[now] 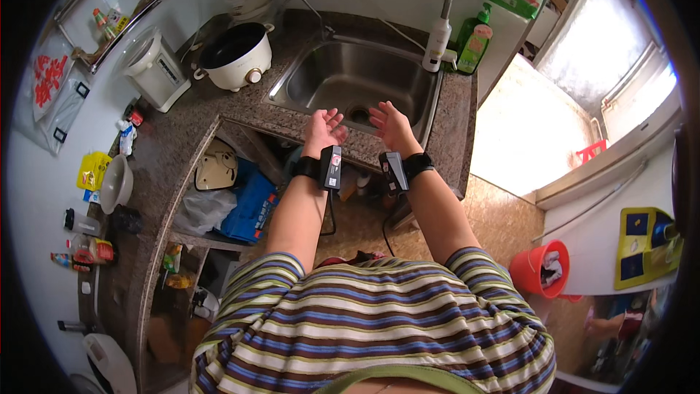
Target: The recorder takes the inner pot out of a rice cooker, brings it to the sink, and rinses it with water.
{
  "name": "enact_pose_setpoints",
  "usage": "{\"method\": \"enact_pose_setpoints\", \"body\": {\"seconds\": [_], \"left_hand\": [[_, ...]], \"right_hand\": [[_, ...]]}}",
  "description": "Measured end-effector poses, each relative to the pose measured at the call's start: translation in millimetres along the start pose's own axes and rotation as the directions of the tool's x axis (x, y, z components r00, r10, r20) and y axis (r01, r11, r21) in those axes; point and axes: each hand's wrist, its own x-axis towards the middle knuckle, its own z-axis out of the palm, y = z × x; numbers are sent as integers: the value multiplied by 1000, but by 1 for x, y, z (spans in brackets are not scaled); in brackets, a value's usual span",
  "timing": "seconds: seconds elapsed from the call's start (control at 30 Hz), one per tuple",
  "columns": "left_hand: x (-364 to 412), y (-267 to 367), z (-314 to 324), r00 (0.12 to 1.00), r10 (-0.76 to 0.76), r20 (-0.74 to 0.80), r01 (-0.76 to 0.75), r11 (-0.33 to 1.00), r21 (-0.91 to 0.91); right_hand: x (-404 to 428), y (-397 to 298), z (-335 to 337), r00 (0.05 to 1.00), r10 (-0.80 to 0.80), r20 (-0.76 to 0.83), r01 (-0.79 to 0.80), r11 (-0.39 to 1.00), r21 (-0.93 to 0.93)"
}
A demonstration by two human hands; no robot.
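Observation:
My left hand (326, 130) is raised at the front edge of a stainless steel sink (350, 74), fingers apart and palm turned inward. Facing it, my right hand (392, 125) is held likewise, with nothing in it. A gap lies between the two hands, and the sink's drain (359, 115) shows behind it. Each wrist wears a black strap with a small dark device, the left device (330, 168) and the right device (394, 172), each trailing a cable. A tall curved faucet (439, 33) rises at the sink's back right corner.
Left of the sink, a white electric pot (235, 60) and a hot water dispenser (156, 68) stand on the granite counter (164, 137). A green pump bottle (474, 41) is by the faucet. Below are a helmet (217, 165) and a blue bag (250, 202). A red bucket (538, 268) stands right.

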Motion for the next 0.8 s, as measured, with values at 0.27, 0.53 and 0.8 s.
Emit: {"method": "enact_pose_setpoints", "body": {"seconds": [0.27,0.53,0.8], "left_hand": [[8,-2,3,999,-34,-16,35,999,38],[-2,-8,17,999,24,-31,-22,998,57],[-9,-12,23,994,78,-74,-74,996,56]], "right_hand": [[5,-4,-6,998,39,43,-41,999,30],[13,-19,-15,993,62,104,-67,997,41],[23,-21,-21,978,32,207,-44,997,56]]}}
